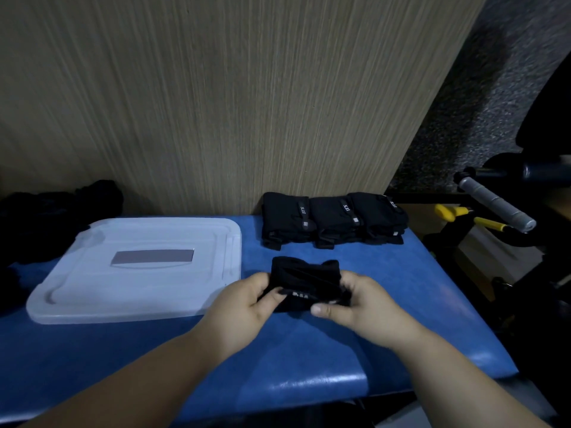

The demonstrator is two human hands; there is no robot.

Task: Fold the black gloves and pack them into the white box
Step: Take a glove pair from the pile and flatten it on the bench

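I am pinching the black glove [304,273] with my left hand [244,301] and right hand [361,304], aiming for aligned edges.

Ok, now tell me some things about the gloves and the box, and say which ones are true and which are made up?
1. The left hand and right hand both hold a glove. True.
2. The box sits to the right of the hands. False: it is on their left.
3. The folded gloves lie in a row by the wall. True.
4. The table is red. False: it is blue.
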